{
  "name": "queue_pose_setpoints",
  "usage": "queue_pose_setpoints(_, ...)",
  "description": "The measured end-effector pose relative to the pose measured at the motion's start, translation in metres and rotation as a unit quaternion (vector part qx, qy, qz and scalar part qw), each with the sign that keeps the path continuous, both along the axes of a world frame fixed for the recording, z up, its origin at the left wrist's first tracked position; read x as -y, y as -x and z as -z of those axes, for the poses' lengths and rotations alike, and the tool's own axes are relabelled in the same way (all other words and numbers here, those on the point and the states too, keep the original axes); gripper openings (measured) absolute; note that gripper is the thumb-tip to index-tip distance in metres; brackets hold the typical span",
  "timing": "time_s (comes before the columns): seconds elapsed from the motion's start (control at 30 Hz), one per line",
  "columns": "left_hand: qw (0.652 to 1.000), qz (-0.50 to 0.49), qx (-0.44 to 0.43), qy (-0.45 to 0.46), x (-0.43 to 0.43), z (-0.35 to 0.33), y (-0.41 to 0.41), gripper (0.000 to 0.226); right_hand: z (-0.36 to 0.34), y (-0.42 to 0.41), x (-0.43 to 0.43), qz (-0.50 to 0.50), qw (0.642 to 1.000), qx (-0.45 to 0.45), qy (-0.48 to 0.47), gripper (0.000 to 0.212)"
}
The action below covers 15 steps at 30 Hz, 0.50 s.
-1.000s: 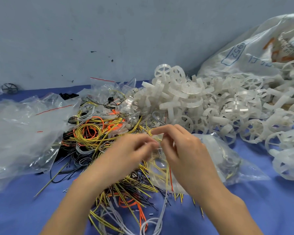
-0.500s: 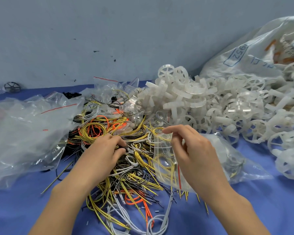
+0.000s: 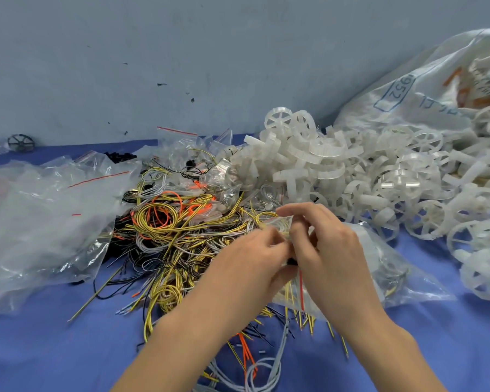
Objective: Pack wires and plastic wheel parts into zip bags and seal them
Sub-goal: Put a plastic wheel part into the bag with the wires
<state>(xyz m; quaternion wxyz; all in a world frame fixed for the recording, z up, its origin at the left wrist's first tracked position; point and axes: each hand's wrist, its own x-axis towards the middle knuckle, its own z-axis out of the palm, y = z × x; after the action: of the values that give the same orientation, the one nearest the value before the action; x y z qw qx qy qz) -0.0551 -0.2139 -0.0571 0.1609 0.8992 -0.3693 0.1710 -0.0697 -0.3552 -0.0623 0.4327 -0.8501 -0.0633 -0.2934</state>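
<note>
My right hand [image 3: 327, 250] pinches the top edge of a small clear zip bag [image 3: 283, 223] with a red seal line, held above the wire pile. Against the bag's mouth, my left hand [image 3: 252, 258] has its fingers curled, pinching a small black wire bit [image 3: 292, 261] that shows between the two hands. A tangle of yellow, orange, white and black wires [image 3: 164, 222] lies on the blue table cover [image 3: 68, 349] to the left of the hands. White plastic wheel parts [image 3: 351, 176] are heaped behind and to the right.
A filled clear bag [image 3: 393, 267] lies under my right wrist. Crumpled empty zip bags [image 3: 40, 222] cover the left side. A large printed sack [image 3: 422, 89] spills wheels at the back right. One dark wheel [image 3: 21, 142] sits by the wall, far left.
My left hand left the bag, reached into the wire pile on the left, and has come back to the bag's mouth. The right hand kept hold of the bag.
</note>
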Motion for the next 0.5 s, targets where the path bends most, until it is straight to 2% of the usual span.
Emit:
queue_pose_setpoints(0.17,0.996,0.025,-0.065,0.049,0.007,-0.001,-0.007,0.016,-0.001,-0.001,0.009,0.0,1.0,0.022,-0.012,0.024)
queue_pose_setpoints(0.3,0.992,-0.023,-0.067,0.102,-0.014,-0.007,-0.022,0.021,0.0,0.005,0.015,-0.001,1.0,0.026,-0.003,0.021)
queue_pose_setpoints(0.4,0.992,-0.05,-0.09,0.074,-0.024,-0.003,-0.028,0.025,0.003,0.015,0.018,-0.006,0.999,0.032,0.025,0.02)
queue_pose_setpoints(0.5,0.994,-0.063,-0.085,0.036,-0.02,0.004,-0.032,0.041,0.011,0.031,0.021,-0.027,0.992,0.062,0.102,0.027)
